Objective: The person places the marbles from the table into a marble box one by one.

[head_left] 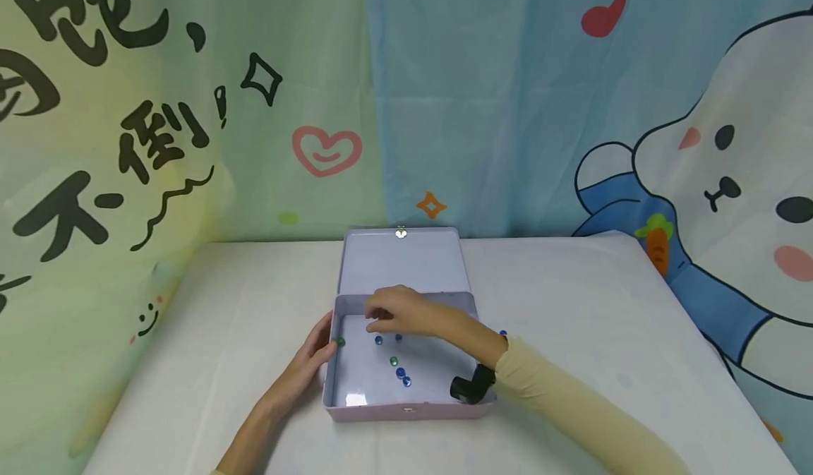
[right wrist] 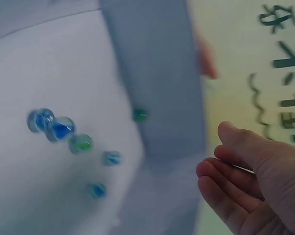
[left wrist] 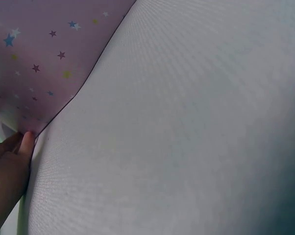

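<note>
A pale purple tin box [head_left: 330, 383] lies open on the table, its lid [head_left: 403, 263] tipped back. Several blue and green glass marbles [head_left: 400, 373] lie loose on its floor; in the right wrist view these marbles [right wrist: 61, 128] are spread across the floor, one green marble [right wrist: 139, 115] near the wall. My right hand [head_left: 375, 316] hovers over the back of the box, fingers relaxed and palm empty [right wrist: 235, 181]. My left hand [head_left: 320, 351] rests against the box's left wall, its fingertips [left wrist: 26, 142] touching the star-printed outer side [left wrist: 44, 58].
The box sits mid-table on a white cloth [head_left: 603, 320]. One blue marble [head_left: 503, 333] lies outside, by the right wall. A black wrist camera [head_left: 470, 387] overlaps the box's front right corner. Printed curtains [head_left: 508, 108] hang close behind the table.
</note>
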The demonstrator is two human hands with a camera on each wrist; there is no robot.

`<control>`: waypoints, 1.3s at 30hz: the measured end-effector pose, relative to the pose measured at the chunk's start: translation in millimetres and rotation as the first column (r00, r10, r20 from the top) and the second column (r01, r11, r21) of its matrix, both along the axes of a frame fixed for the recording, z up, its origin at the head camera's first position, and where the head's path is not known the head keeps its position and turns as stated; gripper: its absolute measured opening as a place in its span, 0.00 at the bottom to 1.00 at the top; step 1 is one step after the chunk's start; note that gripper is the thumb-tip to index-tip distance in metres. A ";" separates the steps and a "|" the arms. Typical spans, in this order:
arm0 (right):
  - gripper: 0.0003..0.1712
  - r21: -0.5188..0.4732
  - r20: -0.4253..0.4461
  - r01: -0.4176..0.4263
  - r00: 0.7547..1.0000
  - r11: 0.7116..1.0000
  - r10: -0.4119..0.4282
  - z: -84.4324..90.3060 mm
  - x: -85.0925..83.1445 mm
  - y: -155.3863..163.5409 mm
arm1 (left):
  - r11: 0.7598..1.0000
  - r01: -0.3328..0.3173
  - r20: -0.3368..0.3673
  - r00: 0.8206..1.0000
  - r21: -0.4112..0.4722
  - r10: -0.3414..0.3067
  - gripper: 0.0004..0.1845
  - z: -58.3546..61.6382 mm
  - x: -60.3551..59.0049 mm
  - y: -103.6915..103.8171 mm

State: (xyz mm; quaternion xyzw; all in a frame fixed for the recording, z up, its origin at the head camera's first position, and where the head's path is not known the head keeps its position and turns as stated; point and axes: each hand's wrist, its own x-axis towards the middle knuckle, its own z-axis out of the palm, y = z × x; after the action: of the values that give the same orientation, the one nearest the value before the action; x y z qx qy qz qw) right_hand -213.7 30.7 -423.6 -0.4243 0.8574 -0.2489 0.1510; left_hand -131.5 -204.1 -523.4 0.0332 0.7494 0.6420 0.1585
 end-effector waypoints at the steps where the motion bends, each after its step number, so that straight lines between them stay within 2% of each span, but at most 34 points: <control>1: 0.11 -0.012 -0.009 0.005 1.000 1.000 -0.005 6.4 2.6 7.1 | 1.000 0.005 -0.005 1.000 0.001 -0.005 0.31 -0.3 0.3 -0.1; 4: 0.11 -0.062 -0.035 0.036 0.999 0.997 -0.039 21.7 9.5 33.5 | 1.000 0.013 -0.011 1.000 0.002 -0.013 0.31 -0.4 1.0 -0.5; 6: 0.11 -0.104 -0.045 0.087 0.995 0.991 -0.092 28.0 12.7 54.0 | 1.000 0.014 -0.010 1.000 0.003 -0.014 0.31 -0.9 0.9 -1.0; 8: 0.11 -0.167 -0.044 0.170 0.983 0.971 -0.180 29.4 16.6 75.1 | 1.000 0.011 -0.006 1.000 0.004 -0.011 0.31 -1.0 0.7 -1.1; 10: 0.10 -0.231 -0.024 0.280 0.956 0.932 -0.293 25.1 22.2 95.9 | 1.000 0.009 -0.007 1.000 0.002 -0.009 0.31 -1.0 0.1 -1.4; 11: 0.10 -0.263 -0.014 0.340 0.935 0.903 -0.356 20.8 26.0 106.0 | 1.000 0.010 -0.009 1.000 0.002 -0.010 0.31 -0.6 -0.1 -1.5; 14: 0.09 -0.315 0.025 0.506 0.850 0.803 -0.526 -0.7 39.1 136.2 | 1.000 0.018 -0.021 1.000 0.002 -0.018 0.31 0.6 -0.8 -1.5; 17: 0.09 -0.328 0.063 0.614 0.773 0.718 -0.631 -31.0 53.0 163.3 | 1.000 0.020 -0.022 1.000 0.006 -0.020 0.32 0.5 -0.7 -1.2; 21: 0.08 -0.350 0.111 0.674 0.720 0.651 -0.685 -70.3 72.8 185.7 | 1.000 0.023 -0.024 0.999 0.000 -0.023 0.32 -1.0 0.4 -1.5; 23: 0.09 -0.371 0.109 0.682 0.706 0.630 -0.700 -84.5 79.8 191.6 | 1.000 0.028 -0.029 0.999 -0.004 -0.028 0.32 -1.3 0.2 -1.7; 26: 0.11 -0.402 0.072 0.683 0.687 0.610 -0.723 -96.9 83.5 195.2 | 1.000 0.024 -0.036 0.999 -0.002 -0.024 0.31 -0.9 -0.4 -2.1; 29: 0.12 -0.420 0.036 0.671 0.685 0.611 -0.727 -102.2 82.0 195.3 | 1.000 0.014 -0.040 0.999 0.002 -0.014 0.31 -0.6 -0.8 -2.7; 33: 0.13 -0.401 -0.029 0.659 0.685 0.636 -0.728 -105.5 81.1 193.2 | 1.000 0.018 -0.041 0.999 -0.004 -0.018 0.31 -1.3 -0.7 -2.4; 39: 0.12 -0.320 -0.089 0.673 0.680 0.668 -0.728 -108.0 81.9 191.4 | 1.000 0.016 -0.035 0.999 -0.002 -0.016 0.32 -2.8 -0.9 -0.3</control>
State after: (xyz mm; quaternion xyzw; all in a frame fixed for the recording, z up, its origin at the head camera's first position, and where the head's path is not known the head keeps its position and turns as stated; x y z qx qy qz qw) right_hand -131.8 222.1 -531.6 -0.0999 0.9246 -0.3524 -0.1047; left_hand -132.4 -204.3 -526.2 0.0504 0.7525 0.6392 0.1505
